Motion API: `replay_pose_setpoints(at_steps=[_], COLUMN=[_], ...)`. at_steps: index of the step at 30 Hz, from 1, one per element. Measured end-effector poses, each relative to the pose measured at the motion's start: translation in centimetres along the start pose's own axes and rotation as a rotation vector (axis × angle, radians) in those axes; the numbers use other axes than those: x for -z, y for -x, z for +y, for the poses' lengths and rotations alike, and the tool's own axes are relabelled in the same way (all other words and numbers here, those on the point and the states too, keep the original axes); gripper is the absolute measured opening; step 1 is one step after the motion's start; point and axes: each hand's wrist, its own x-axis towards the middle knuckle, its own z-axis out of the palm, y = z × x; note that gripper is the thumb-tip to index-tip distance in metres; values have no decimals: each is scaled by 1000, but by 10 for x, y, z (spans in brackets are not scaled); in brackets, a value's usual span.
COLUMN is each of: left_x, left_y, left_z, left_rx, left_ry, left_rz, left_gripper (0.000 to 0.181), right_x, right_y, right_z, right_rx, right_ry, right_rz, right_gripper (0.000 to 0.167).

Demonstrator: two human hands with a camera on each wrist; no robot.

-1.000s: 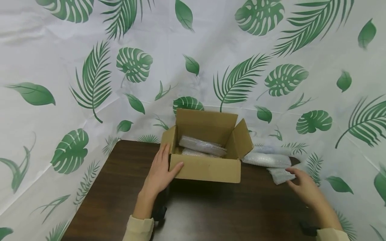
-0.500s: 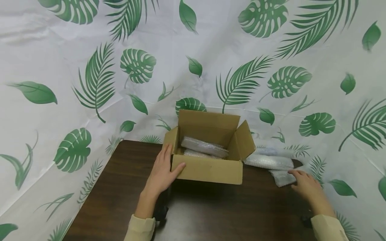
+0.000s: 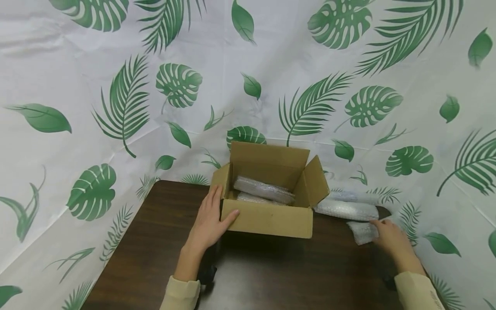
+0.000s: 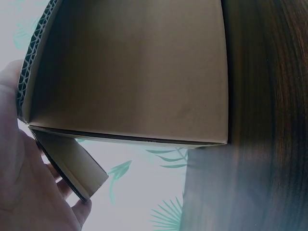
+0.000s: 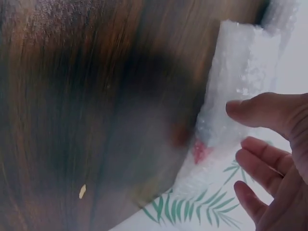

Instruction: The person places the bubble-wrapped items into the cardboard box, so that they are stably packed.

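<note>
An open cardboard box (image 3: 267,220) stands on the dark table. My left hand (image 3: 206,226) grips its near left corner, thumb over the front flap. In the left wrist view, fingers curl around a side flap (image 4: 77,163). Two clear bubble-wrapped packages (image 3: 263,189) lie inside the box, one over the other. At the table's right edge my right hand (image 3: 393,241) pinches a small bubble-wrapped item (image 3: 362,233). The right wrist view shows the thumb across the bubble wrap (image 5: 243,62) and a red patch near its lower end; the index finger is hidden.
Longer bubble-wrapped rolls (image 3: 346,209) lie behind the small item, right of the box. The box's right flap (image 3: 315,181) sticks outward towards them. A white sheet with green leaves (image 3: 217,86) hangs behind the table (image 3: 155,258).
My right hand has reached the small bubble-wrapped item and closed on it; the item has shifted slightly nearer to me and tilted. My left hand stays on the box.
</note>
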Motion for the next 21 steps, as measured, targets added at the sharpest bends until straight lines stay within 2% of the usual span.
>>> replay_pose_setpoints(at_steps=[6,14,21], left_x=[0,-1,0], left_y=[0,0,1], left_z=[2,3,1], left_rx=[4,-5,-5], left_ry=[3,3,7], left_rz=[-7,-10,-4], left_gripper=[104,105,104], right_x=[-2,-11,-7], right_y=[-2,3,1], right_z=[3,13,18], right_rx=[4,27,17], right_ry=[38,74,66], right_rz=[15,109,25], right_gripper=[50,52,50])
